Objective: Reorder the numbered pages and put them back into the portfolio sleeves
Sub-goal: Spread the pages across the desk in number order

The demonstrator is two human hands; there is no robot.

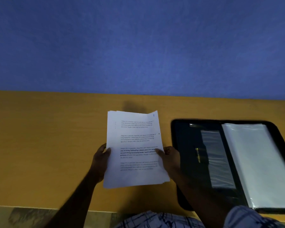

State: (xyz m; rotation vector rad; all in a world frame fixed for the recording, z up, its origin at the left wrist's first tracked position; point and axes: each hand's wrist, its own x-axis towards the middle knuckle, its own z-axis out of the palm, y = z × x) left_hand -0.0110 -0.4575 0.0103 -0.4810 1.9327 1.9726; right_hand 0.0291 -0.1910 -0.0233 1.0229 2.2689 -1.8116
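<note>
- Head view takes in a blue wall across the upper half, well behind the portfolio.
- An orange-brown bench runs under the portfolio and far out to its left.
- The black portfolio lies open flat on the bench. It has a dark inner flap on one half and clear sleeves stacked on the other. The sleeves look empty, though blur makes that uncertain.
- The stack of pages is held up just left of the portfolio, printed side towards the camera. Its edges are unevenly fanned, and it casts a shadow on the bench beyond its top edge.
- The left hand grips the stack's side farther from the portfolio. The right hand grips the side nearer it.
- On each hand the fingers pinch the paper, thumb pressed on the front sheet. The others are hidden behind.
- A blue number 8 sits in the front sheet's top corner, on the portfolio side.
- Judging from this, the sorting step is in hand: the pages are out, gathered and being read, and no page looks sleeved yet.
- The next move likely calls for freeing one hand to peel sheets off singly and check each corner number. The loose fan must be kept from slipping.
</note>
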